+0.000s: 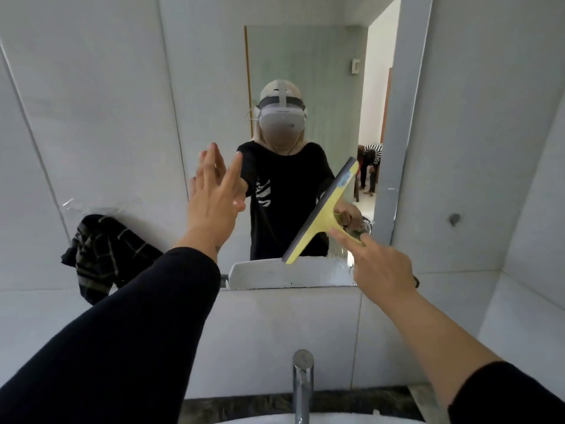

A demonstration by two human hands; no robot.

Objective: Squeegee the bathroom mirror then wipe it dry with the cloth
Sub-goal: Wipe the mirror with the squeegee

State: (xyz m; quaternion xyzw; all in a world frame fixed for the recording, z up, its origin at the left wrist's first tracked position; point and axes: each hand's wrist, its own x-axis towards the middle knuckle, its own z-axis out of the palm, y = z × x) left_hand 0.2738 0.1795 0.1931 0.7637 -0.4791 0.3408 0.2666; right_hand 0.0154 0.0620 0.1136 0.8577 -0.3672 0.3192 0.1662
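Right hand (pixel 383 270) grips the handle of the yellow squeegee (pixel 321 212), index finger stretched along it, the blade tilted across the lower right of the mirror (pixel 214 87) and pressed to the glass. Left hand (pixel 214 191) is wide open, fingers straight, holding nothing, palm flat against the mirror's lower left part. Dark sleeves cover both arms, the right one pushed up. Out to the left, the dark checked cloth (pixel 104 255) hangs crumpled against the white tiled wall (pixel 489 117), well apart from both hands. Below, a chrome tap (pixel 302 384) rises over the white basin (pixel 260 420) set in a dark stone tabletop (pixel 238 407). Reflected in the glass are the person in a headset and an open doorway.
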